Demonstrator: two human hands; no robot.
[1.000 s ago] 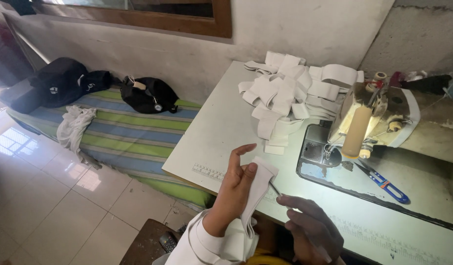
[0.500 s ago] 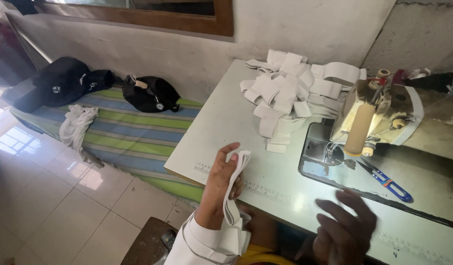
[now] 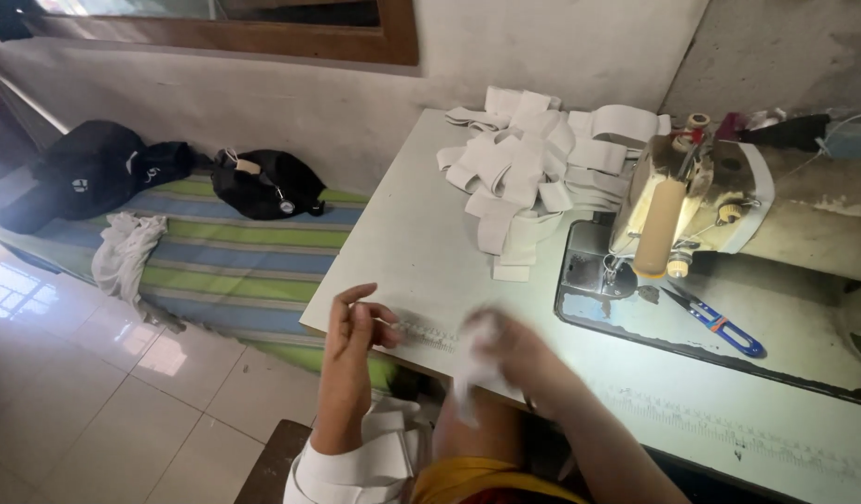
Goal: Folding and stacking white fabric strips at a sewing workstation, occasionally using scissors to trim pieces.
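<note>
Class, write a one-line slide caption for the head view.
Left hand raised empty, blurred right hand gripping white strip beside sewing machine.

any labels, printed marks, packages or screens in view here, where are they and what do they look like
No packages or screens.
Ruler marks: row of small dark ticks printed along the white table's near edge, beside the left hand.
Logo on black cap: small white mark, on the striped mat at left.
Right hand: holds a blurred white cloth piece, no visible label.
</note>
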